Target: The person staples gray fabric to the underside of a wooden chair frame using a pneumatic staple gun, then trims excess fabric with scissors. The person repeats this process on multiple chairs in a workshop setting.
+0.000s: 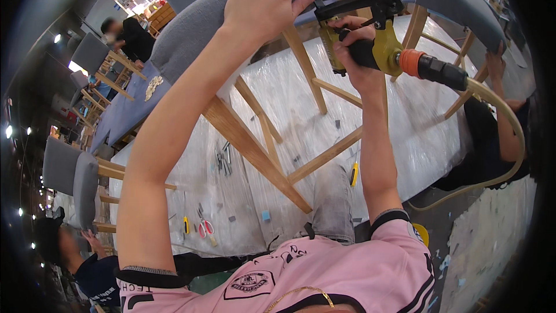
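A chair with grey fabric upholstery [191, 37] and light wooden legs [255, 150] lies tipped over on the plastic-covered table [313, 145]. My left hand [263, 3] rests on the grey cushion with its fingers spread. In my right hand [360, 61] is an olive-yellow pneumatic stapler [387, 52], held by its black grip. Its long black magazine points left, with the nose close to my left thumb at the cushion's edge. Whether the nose touches the fabric I cannot tell. An orange and black coupling [428, 66] joins the stapler to an air hose.
The pale air hose [512, 122] loops down at the right. Red-handled scissors [205, 229], yellow utility knives [354, 174] and grey metal strips [225, 159] lie on the plastic. At the right, another person's hand [496, 66] touches a second grey chair [463, 8]. Other people and chairs stand left.
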Demonstrator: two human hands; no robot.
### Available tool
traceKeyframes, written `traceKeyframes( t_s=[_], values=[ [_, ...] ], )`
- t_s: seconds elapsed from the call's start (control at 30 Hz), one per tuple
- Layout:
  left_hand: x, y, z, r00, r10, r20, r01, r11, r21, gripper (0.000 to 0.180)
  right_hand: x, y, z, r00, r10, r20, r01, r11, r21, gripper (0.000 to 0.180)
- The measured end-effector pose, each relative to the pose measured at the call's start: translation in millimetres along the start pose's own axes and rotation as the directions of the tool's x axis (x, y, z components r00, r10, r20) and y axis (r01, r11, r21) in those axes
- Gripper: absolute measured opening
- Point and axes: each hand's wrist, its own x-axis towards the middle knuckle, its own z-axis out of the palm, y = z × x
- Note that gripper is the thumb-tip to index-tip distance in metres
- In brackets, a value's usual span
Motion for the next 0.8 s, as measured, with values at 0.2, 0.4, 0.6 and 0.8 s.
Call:
traceKeyframes(
  t_s=[0.2, 0.4, 0.6, 0.8],
  values=[
    [-4, 9, 15, 0.993, 0.088, -0.082, -0.075, 0.985, 0.154, 0.082, -11, -12, 5, 0.999, -0.053, -0.011, 0.052, 0.996, -0.078, 0.019],
    [-7, 25, -6, 0.997, 0.075, -0.007, -0.073, 0.984, 0.165, 0.085, -17, -11, -1, 1.000, 0.017, -0.012, -0.017, 1.000, -0.015, 0.019],
    [-10, 16, 27, 0.981, 0.114, -0.159, -0.068, 0.960, 0.272, 0.085, -16, -13, 5, 1.000, 0.005, -0.022, -0.003, 0.996, 0.092, 0.021],
    [-10, 18, 24, 0.980, 0.113, -0.161, -0.071, 0.967, 0.246, 0.094, -20, -18, 14, 0.999, 0.024, 0.034, -0.027, 0.996, 0.085, 0.021]
  ],
)
